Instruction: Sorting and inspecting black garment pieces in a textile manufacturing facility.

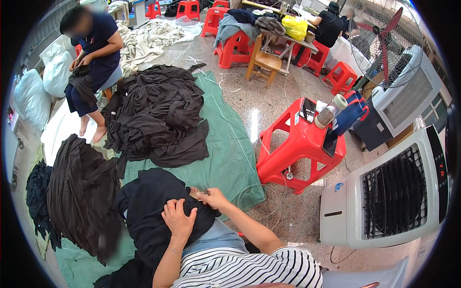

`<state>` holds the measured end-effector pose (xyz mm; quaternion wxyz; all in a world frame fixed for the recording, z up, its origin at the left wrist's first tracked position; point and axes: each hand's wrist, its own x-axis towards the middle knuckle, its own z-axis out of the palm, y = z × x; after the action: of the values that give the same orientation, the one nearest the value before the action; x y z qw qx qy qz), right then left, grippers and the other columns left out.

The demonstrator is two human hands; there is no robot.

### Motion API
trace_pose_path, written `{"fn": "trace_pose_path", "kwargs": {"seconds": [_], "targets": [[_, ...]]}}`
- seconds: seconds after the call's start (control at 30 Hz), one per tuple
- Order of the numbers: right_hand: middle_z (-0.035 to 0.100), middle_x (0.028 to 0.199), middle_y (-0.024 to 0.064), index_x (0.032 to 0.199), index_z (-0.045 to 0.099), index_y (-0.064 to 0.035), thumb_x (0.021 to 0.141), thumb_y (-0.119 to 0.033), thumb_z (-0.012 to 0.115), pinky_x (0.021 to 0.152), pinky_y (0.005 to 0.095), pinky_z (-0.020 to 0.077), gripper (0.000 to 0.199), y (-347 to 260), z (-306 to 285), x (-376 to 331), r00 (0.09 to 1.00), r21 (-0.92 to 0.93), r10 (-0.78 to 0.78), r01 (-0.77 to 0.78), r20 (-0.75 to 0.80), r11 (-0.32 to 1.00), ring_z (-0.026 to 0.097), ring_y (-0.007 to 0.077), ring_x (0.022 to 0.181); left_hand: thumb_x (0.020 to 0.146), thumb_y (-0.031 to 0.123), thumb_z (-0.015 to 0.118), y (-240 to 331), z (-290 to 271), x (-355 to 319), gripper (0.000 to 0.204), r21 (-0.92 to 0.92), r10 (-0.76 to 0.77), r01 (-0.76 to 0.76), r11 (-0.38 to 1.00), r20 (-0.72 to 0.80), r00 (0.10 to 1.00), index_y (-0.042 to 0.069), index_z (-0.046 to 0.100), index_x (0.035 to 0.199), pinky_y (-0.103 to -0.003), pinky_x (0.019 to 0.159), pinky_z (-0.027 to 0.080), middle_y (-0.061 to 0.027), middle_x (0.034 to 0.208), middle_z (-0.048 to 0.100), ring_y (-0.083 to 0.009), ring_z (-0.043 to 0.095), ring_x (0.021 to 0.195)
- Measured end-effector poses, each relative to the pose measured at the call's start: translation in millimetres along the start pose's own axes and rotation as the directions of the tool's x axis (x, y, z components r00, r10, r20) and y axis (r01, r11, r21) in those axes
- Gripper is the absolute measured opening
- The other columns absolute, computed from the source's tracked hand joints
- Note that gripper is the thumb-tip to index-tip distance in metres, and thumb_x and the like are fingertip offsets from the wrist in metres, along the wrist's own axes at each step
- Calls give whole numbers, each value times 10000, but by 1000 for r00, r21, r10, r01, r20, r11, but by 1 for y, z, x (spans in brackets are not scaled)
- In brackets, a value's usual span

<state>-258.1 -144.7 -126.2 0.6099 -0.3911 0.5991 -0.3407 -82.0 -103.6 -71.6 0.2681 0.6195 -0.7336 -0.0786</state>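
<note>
A black piece of clothing or cloth (153,216) lies bunched over my lap, and I cannot make out its exact kind. My left hand (178,218) rests on top of it, back up, with fingers and thumb apart. At the right edge of the cloth, my right hand (213,198) is closed, its fingers pinching the fabric. Whether a small tool is in those fingers is too small to tell. A large dark brown heap of cloth (161,115) sits beyond my knees, and another brown heap (79,192) stands to the left.
A green sheet (225,139) lies under the heaps. On the right are a red stool (302,149) with a jar and phones, a white air cooler (384,192) and a caged fan (384,38). A seated person (93,53) handles dark cloth at the far left. Loose cords cross the floor.
</note>
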Motion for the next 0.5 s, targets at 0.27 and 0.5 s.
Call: {"fn": "trace_pose_path", "kwargs": {"seconds": [0.27, 0.5], "targets": [[493, 616, -35, 838, 662, -63, 794, -597, 716, 372, 230, 235, 539, -6, 27, 2, 960, 102, 181, -207, 214, 973, 374, 55, 436, 634, 307, 842, -12, -3, -24, 539, 5, -34, 34, 999, -57, 998, 119, 620, 1088, -437, 843, 428, -75, 1103, 551, -295, 539, 1059], [623, 870, 46, 953, 658, -38, 854, -555, 678, 361, 252, 212, 527, 10, -1, 31, 932, 52, 302, -318, 201, 947, 323, 69, 396, 654, 330, 837, -6, 3, -14, 552, -74, -40, 33, 997, -87, 995, 115, 612, 1110, -419, 837, 423, -60, 1084, 535, -268, 531, 1017]]}}
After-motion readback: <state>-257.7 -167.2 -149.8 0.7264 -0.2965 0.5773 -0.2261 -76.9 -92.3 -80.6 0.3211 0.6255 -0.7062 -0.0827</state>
